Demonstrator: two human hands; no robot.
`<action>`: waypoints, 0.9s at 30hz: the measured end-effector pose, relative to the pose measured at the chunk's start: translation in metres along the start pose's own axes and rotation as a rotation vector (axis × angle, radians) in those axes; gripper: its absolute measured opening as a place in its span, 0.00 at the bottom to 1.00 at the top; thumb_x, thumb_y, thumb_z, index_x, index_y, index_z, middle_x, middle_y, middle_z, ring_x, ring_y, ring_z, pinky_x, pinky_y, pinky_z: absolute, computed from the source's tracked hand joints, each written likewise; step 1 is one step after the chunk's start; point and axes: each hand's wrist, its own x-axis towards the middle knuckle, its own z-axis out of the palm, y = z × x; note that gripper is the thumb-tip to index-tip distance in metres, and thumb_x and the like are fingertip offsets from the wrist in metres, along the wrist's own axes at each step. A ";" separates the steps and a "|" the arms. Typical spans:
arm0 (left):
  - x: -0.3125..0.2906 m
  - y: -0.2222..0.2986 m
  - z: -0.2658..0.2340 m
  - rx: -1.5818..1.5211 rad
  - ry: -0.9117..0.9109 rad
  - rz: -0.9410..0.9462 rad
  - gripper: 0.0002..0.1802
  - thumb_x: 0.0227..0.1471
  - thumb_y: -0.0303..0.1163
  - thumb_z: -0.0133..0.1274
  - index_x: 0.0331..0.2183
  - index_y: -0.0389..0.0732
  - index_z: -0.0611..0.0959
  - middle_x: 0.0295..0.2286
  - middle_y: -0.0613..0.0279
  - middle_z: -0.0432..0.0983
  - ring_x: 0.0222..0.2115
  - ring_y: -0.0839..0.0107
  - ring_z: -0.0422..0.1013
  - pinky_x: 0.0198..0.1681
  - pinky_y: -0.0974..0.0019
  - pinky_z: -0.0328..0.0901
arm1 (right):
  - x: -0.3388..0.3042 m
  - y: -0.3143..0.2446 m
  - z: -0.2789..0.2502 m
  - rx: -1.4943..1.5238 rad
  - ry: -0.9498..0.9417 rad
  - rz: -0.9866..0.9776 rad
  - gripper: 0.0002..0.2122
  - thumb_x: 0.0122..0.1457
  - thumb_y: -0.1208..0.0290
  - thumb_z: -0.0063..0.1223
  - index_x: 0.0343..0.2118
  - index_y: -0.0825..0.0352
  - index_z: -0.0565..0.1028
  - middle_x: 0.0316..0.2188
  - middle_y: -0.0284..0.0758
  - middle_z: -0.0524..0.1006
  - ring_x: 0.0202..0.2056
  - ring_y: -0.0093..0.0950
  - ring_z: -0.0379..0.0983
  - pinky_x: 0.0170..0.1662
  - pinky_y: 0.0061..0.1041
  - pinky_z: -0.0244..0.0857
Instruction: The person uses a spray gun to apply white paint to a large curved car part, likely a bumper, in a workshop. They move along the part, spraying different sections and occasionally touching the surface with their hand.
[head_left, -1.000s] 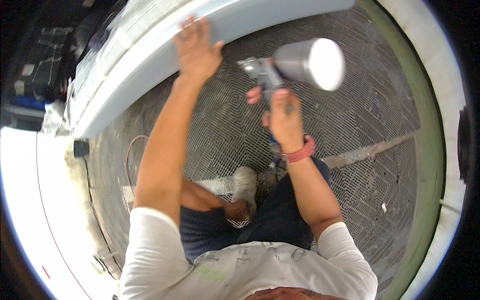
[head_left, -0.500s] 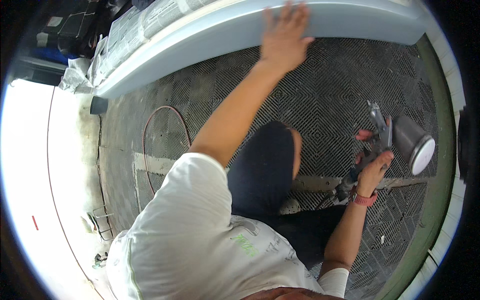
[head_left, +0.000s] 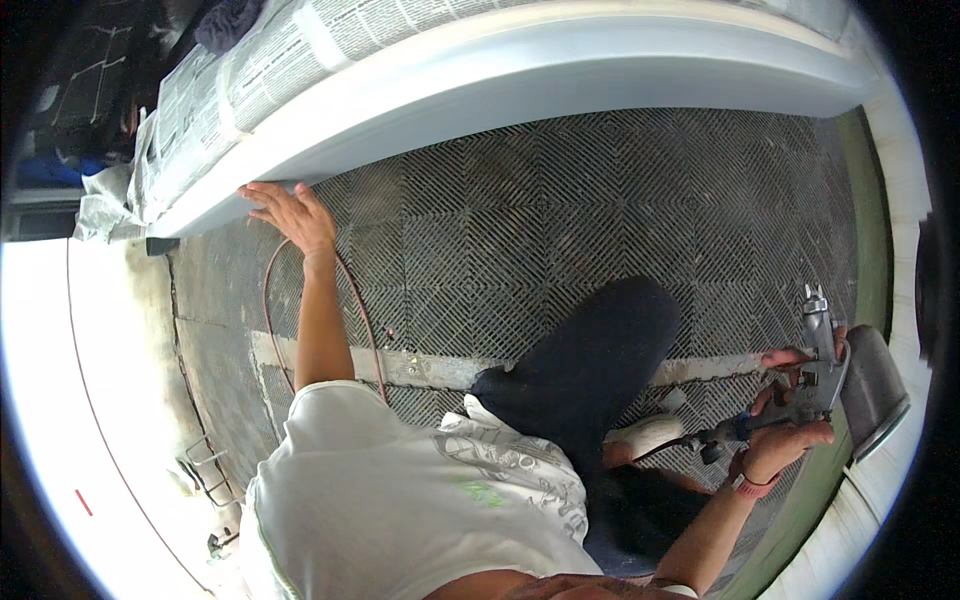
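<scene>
My left hand [head_left: 292, 216] reaches to the left end of a long, smooth grey-blue panel [head_left: 560, 85], its fingers spread and its fingertips at the panel's lower edge. Nothing is held in it. At the far right, my right hand [head_left: 785, 440], with a red wristband, grips a metal paint spray gun [head_left: 825, 375]. The gun's nozzle points away toward the panel, well apart from it. A dark grey cup [head_left: 872, 385] sits tilted on the gun's right side, and a hose fitting [head_left: 715, 437] is at its lower end.
Printed masking paper [head_left: 270, 75] and tape cover the surface above the panel. A reddish hose [head_left: 362, 310] loops over the ridged, dark floor tiles [head_left: 600, 200]. My bent knee [head_left: 640, 310] is between my hands. A green strip [head_left: 862, 200] and pale wall run along the right.
My left hand has moved left along the panel, from near its middle to its left end. My right hand and the spray gun have shifted right and nearer to me.
</scene>
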 end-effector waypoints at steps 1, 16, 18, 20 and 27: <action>-0.002 0.019 0.007 -0.010 0.027 0.065 0.51 0.74 0.65 0.25 0.76 0.35 0.33 0.77 0.38 0.23 0.77 0.40 0.21 0.74 0.26 0.20 | 0.000 -0.007 -0.001 -0.015 0.003 -0.004 0.73 0.41 0.06 0.39 0.78 0.70 0.50 0.38 0.43 0.83 0.35 0.25 0.80 0.20 0.14 0.65; 0.012 0.447 -0.025 -0.157 -0.261 0.822 0.44 0.71 0.57 0.47 0.77 0.46 0.57 0.78 0.64 0.43 0.78 0.56 0.38 0.75 0.25 0.37 | 0.053 0.024 -0.003 0.052 -0.456 -0.141 0.56 0.64 0.19 0.35 0.75 0.74 0.61 0.47 0.41 0.85 0.44 0.25 0.82 0.25 0.16 0.68; 0.016 0.481 -0.021 -0.097 -0.246 0.896 0.43 0.71 0.57 0.46 0.76 0.47 0.57 0.78 0.66 0.44 0.78 0.58 0.40 0.77 0.29 0.38 | 0.060 0.031 -0.010 0.086 -0.417 -0.182 0.50 0.69 0.24 0.35 0.75 0.71 0.62 0.47 0.41 0.85 0.44 0.24 0.82 0.24 0.16 0.67; 0.017 0.524 -0.022 -0.026 -0.227 0.959 0.44 0.70 0.56 0.47 0.76 0.48 0.57 0.78 0.69 0.45 0.78 0.60 0.41 0.79 0.34 0.38 | 0.070 0.032 -0.024 0.118 -0.379 -0.161 0.47 0.71 0.27 0.35 0.75 0.69 0.62 0.45 0.40 0.85 0.43 0.23 0.82 0.24 0.16 0.67; 0.028 0.676 -0.022 0.175 -0.200 1.025 0.44 0.71 0.58 0.45 0.77 0.48 0.57 0.78 0.65 0.45 0.78 0.57 0.42 0.79 0.37 0.35 | 0.120 0.040 -0.090 0.208 -0.268 -0.181 0.39 0.77 0.36 0.33 0.73 0.68 0.66 0.39 0.36 0.84 0.37 0.20 0.80 0.21 0.17 0.65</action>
